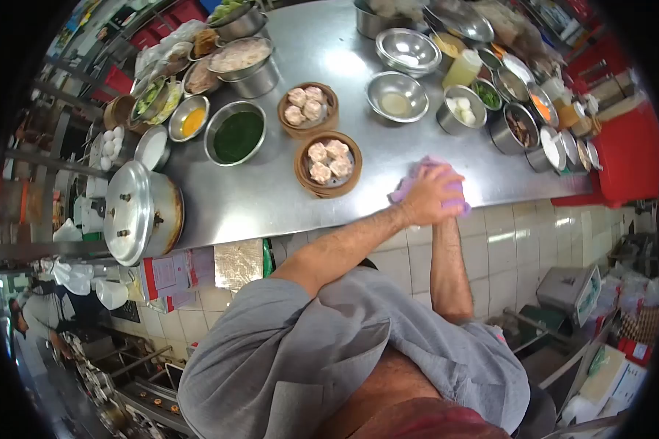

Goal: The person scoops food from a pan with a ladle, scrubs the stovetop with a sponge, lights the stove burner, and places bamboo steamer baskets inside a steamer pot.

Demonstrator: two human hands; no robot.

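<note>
Near the front edge of the steel table, my left hand (433, 194) reaches across to the right, its fingers curled over a crumpled purple cloth (419, 174). My right forearm (451, 274) comes up from below to the same spot; the right hand is mostly hidden behind the left hand and the cloth. To the left of the hands is a bamboo steamer (305, 183) with several pleated dumplings (329, 161) in it. A second bamboo steamer (311, 133), holding similar dumplings (305, 106), stands just behind it and touches or nearly touches it.
Two steel bowls (397, 97) stand behind the hands. Ingredient pots (461, 110) and a squeeze bottle (463, 69) crowd the right side. At left are a bowl of green liquid (234, 137), a large lidded pot (143, 212) and eggs (111, 146). Another person (40, 318) is far left.
</note>
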